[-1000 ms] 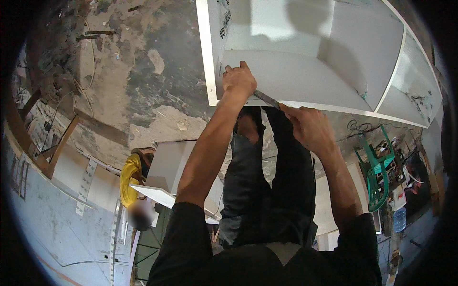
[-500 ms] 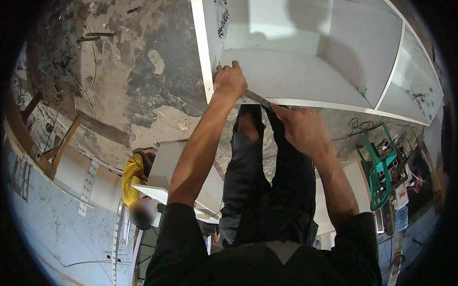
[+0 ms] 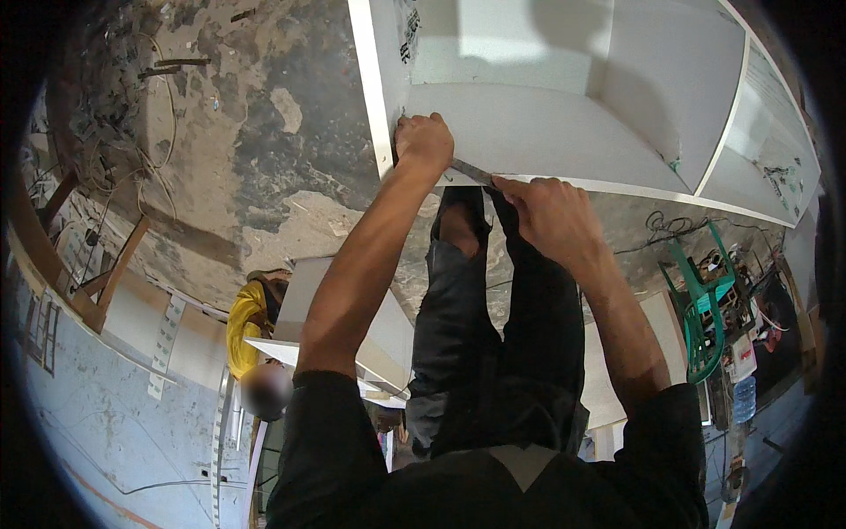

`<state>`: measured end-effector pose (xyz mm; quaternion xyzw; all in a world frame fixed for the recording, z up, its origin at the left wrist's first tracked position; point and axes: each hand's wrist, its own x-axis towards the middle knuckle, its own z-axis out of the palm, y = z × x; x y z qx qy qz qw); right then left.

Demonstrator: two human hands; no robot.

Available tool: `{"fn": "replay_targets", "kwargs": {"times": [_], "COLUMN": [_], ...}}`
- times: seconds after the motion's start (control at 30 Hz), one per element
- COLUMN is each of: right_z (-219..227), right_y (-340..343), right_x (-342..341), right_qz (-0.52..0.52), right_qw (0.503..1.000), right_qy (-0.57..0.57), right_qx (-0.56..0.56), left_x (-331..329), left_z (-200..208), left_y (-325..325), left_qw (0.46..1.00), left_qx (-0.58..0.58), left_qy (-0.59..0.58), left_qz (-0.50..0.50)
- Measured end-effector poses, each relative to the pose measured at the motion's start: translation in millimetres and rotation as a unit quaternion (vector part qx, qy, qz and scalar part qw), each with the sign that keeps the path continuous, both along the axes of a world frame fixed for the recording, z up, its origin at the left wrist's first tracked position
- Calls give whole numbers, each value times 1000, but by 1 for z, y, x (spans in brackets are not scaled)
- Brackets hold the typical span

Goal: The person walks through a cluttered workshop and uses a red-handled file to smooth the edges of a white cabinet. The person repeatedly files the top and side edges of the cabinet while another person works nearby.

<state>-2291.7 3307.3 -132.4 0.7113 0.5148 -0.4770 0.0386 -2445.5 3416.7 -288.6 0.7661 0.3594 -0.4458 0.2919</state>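
A long white cabinet carcass [image 3: 529, 115], with upright dividers and a narrow light edge facing me, lies in front of me. My left hand [image 3: 425, 144] is closed at its near left corner, around one end of a narrow flat metal file [image 3: 472, 171]. The other end runs into my right hand [image 3: 557, 216], which is closed on it with the index finger stretched along it. Between the hands the file slants across the near edge of the cabinet. Whether it touches the edge, I cannot tell. My left fingertips are partly hidden behind the hand.
Behind my left arm a person in yellow [image 3: 249, 322] is beside white panels [image 3: 383, 335]. At the right stands a green plastic chair [image 3: 705, 304] near a water bottle [image 3: 745, 398] and clutter. Cables [image 3: 163, 132] lie on the stained floor [image 3: 291, 167] at the left.
My right hand has shifted slightly left and away from me along the cabinet edge with the file. My left hand stays at the corner, its fingers now more tightly curled.
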Motion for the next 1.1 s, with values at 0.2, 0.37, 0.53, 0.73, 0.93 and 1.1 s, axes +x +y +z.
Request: {"fn": "replay_targets", "kwargs": {"times": [0.2, 0.37, 0.53, 0.73, 0.93, 1.1], "right_z": [-8, 22, 36, 14, 5, 28], "right_y": [1, 9, 20, 11, 13, 26], "right_x": [2, -3, -22, -20, -19, -30], "right_qz": [-17, -27, -6, -23, -45, -56], "right_qw": [1000, 999, 997, 998, 997, 995], "right_qy": [13, 17, 2, 9, 18, 8], "right_qx": [-5, -17, -75, -65, -60, -80], "left_x": [7, 6, 7, -6, 11, 0], "left_z": [-12, 3, 8, -26, -20, -10], "left_y": [7, 23, 25, 4, 6, 8], "left_qw": [999, 997, 997, 999, 998, 999], "left_qx": [-34, -72, -79, -41, -28, -16], "left_qy": [20, 10, 5, 15, 41, -4], "left_qz": [24, 36, -27, 22, 31, 38]}}
